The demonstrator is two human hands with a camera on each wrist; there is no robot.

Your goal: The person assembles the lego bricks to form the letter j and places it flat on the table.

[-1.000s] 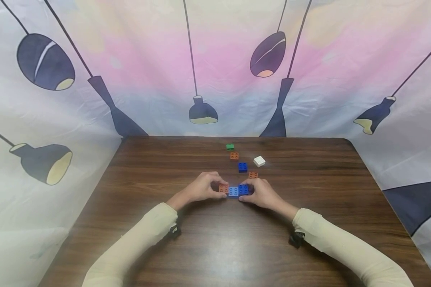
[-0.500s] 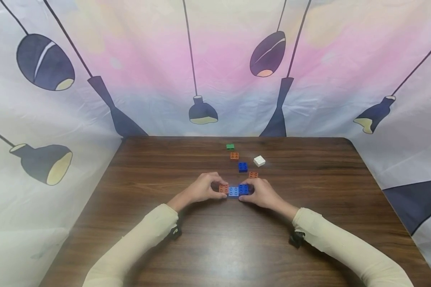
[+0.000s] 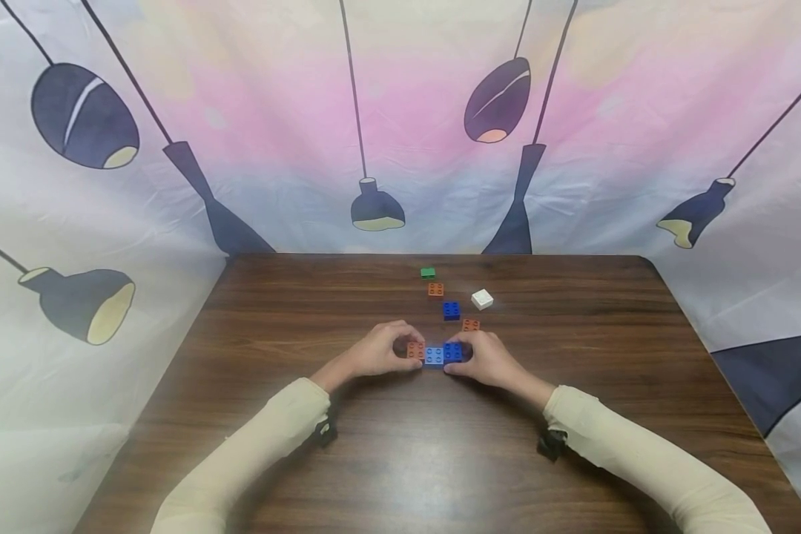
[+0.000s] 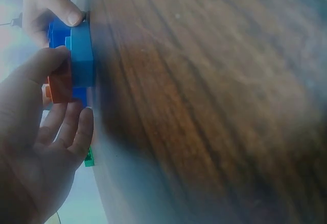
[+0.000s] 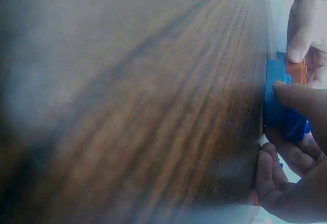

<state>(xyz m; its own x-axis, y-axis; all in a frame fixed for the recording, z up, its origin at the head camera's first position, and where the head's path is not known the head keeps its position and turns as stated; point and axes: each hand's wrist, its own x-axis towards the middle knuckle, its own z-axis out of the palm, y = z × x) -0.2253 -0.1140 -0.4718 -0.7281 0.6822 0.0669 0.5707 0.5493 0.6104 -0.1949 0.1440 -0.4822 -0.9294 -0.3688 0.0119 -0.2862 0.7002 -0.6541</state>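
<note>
A light blue toy brick [image 3: 434, 357] sits on the table between both hands. An orange brick [image 3: 415, 350] rides on its left end, overhanging the side; a dark blue brick [image 3: 452, 351] does likewise on the right. My left hand [image 3: 382, 348] pinches the orange brick between thumb and fingers. Thumb and fingers of my right hand [image 3: 483, 359] pinch the dark blue one. In the left wrist view the orange brick [image 4: 61, 84] stands one level above the light blue brick [image 4: 82, 55]. The right wrist view shows the dark blue brick [image 5: 295, 124] beside my right thumb.
Behind the right hand lies another orange brick [image 3: 470, 325], partly covered by it. Farther back are a dark blue brick [image 3: 451, 311], an orange brick [image 3: 436, 290], a green brick [image 3: 428, 273] and a white brick [image 3: 482, 300]. A printed cloth hangs behind the wooden table [image 3: 307, 297].
</note>
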